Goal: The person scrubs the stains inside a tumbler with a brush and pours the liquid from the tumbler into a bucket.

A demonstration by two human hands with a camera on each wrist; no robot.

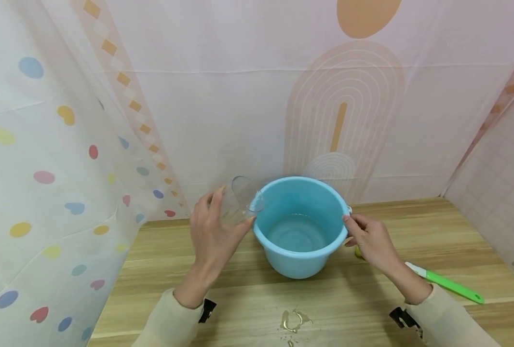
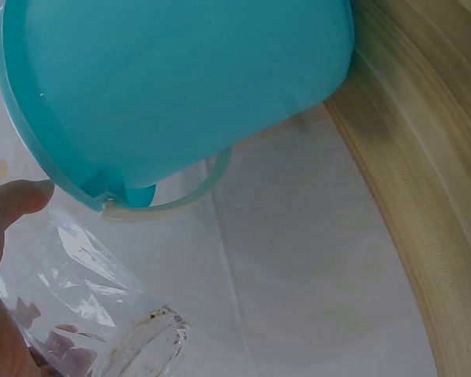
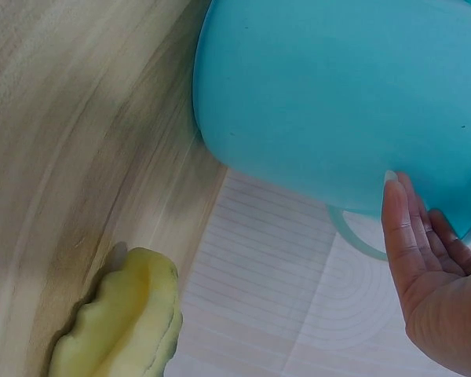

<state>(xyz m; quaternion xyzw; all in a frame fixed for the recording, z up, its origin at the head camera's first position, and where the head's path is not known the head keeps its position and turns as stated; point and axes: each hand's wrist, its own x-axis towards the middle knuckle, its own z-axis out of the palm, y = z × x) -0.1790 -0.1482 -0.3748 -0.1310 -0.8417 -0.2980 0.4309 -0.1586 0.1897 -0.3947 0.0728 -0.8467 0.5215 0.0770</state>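
Observation:
My left hand (image 1: 211, 231) holds a clear glass (image 2: 94, 275), tipped sideways with its mouth over the left rim of a light blue bucket (image 1: 298, 262). Its thumb lies near that rim; in the left wrist view the glass's thick base points away from the bucket. Shallow water (image 1: 298, 233) covers the bucket's bottom. At the opposite side, my right hand (image 1: 370, 236) grips the bucket's rim, thumb on top and fingers (image 3: 408, 228) against the outer wall. A pale carrying handle (image 2: 177, 206) hangs down at the bucket's far side.
Behind my right hand a yellow wavy-edged sponge (image 3: 122, 322) lies on the wooden table (image 1: 161, 279). Farther right is a green-handled tool (image 1: 454, 287) with a white end. Spilled water (image 1: 292, 322) wets the tabletop in front. Patterned curtains (image 1: 222, 111) enclose the back and sides.

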